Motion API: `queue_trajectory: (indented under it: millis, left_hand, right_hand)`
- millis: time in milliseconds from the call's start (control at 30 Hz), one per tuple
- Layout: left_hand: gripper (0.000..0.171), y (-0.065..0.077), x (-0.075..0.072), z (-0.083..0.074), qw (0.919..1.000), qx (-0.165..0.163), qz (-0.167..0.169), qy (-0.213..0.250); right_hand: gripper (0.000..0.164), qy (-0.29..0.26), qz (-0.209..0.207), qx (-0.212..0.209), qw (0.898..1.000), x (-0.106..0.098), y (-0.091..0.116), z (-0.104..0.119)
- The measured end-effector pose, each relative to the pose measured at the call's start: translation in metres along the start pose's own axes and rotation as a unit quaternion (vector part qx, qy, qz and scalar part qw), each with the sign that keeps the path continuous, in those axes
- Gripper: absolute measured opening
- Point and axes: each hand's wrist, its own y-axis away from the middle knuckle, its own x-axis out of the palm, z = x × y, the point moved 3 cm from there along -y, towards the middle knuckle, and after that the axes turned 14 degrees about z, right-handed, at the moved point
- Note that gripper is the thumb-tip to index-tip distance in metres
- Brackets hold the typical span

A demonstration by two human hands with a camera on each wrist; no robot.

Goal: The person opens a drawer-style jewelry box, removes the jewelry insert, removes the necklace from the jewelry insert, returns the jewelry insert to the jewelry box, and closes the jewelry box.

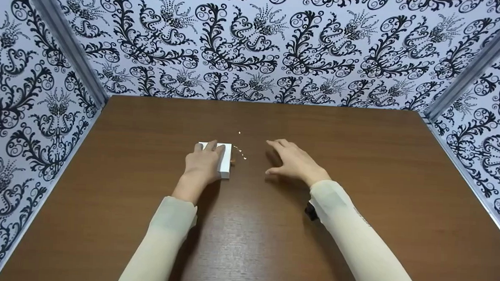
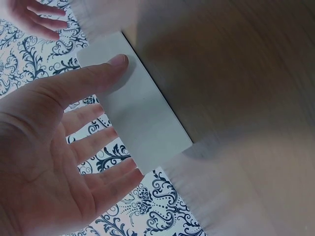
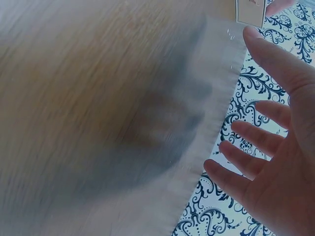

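Note:
A small white box (image 1: 227,159) lies on the brown table, left of the middle. My left hand (image 1: 202,160) holds it from above, fingers over its top. In the left wrist view the thumb (image 2: 115,64) presses on one broad face of the white box (image 2: 142,115), while the other fingers reach behind it. From the box's right side sticks out a small copper-coloured piece (image 1: 233,162). My right hand (image 1: 295,161) hovers over the table to the right of the box, fingers spread, nothing in it. The right wrist view shows the box's side (image 3: 250,14) beyond the right thumb.
Several tiny bright specks (image 1: 240,151) dot the brown table (image 1: 246,225) just right of the box. Walls with a black-and-white scroll pattern (image 1: 258,43) enclose the table at the back and both sides, with metal posts (image 1: 64,35) in the corners.

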Motion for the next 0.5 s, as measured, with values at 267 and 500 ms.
queue_trajectory:
  millis: [267,500]
  left_hand:
    - [0.075,-0.0013,0.0012,-0.0033,0.9999,0.005,-0.008,-0.008]
    - [0.077,-0.0009,0.0004,-0.0066,0.9999,0.009,-0.013,-0.007]
  right_hand:
    - [0.087,0.002,0.003,0.004,1.0,0.0006,-0.0005,0.004]
    - [0.085,0.005,0.007,0.002,1.0,0.0012,-0.0011,0.0087]
